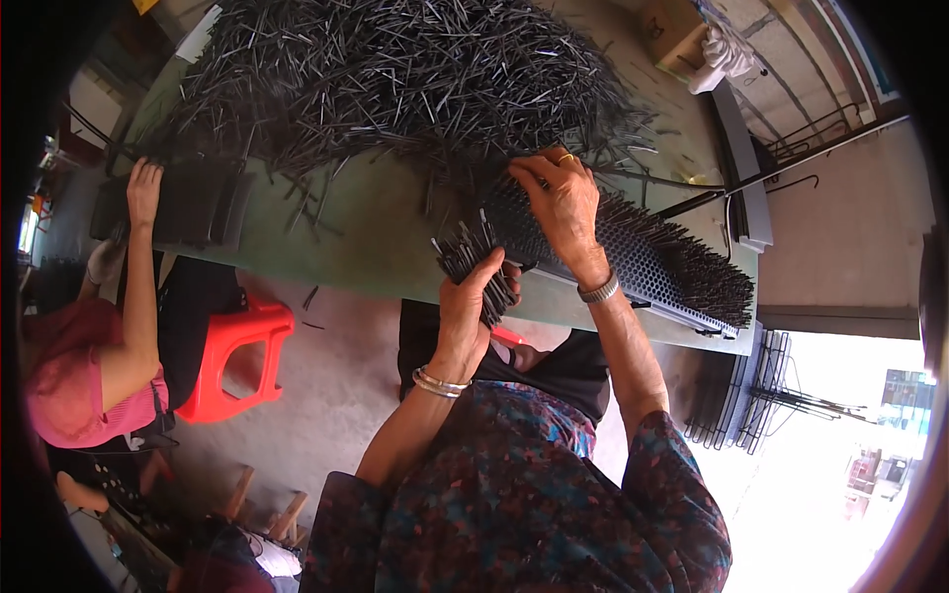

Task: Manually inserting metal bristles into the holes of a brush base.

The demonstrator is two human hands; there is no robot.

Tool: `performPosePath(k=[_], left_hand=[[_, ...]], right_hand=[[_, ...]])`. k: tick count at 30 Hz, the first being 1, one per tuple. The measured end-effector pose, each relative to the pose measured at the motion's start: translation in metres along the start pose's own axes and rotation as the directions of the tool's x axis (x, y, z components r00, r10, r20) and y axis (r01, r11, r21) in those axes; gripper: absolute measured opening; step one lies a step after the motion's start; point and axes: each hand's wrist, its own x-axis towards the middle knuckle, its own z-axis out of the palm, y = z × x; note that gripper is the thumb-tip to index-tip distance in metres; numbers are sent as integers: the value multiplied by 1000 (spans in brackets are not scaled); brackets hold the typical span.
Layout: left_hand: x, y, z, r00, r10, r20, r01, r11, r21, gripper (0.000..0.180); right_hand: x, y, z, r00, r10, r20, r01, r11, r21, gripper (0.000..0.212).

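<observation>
My left hand (467, 306) is closed round a bundle of thin black sticks (463, 253), their ends fanning out above the thumb. It is held at the near edge of the table, beside a long perforated rack (625, 259). Rows of upright black sticks (707, 267) fill the far side and right end of this rack; many of its holes along the near side show bare. Over the rack's left end, my right hand (565, 206) has thumb and fingers pinched together, pointing down. Whatever is between those fingertips is too dark and small to make out.
A large heap of loose black sticks (415, 84) covers the back of the green table (346, 262). At left, a co-worker's hand (145, 183) rests by another dark rack (193, 203). A red stool (242, 361) stands below. A cardboard box (674, 35) sits back right.
</observation>
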Motion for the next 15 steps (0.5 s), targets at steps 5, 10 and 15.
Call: performPosePath(k=[5,10,15], left_hand=[[-6,-3,0,1000,7,-12,-7,999,34,20],[-11,-3,1,1000,17,-8,-17,1000,-12,21],[-7,-1,-4,999,41,31,-43,997,61,20]], right_hand=[[-5,-2,3,1000,-21,-10,21,1000,-13,13],[3,-1,6,1000,-7,-13,7,1000,-23,11],[-7,-1,6,999,-31,-36,29,999,-39,12]])
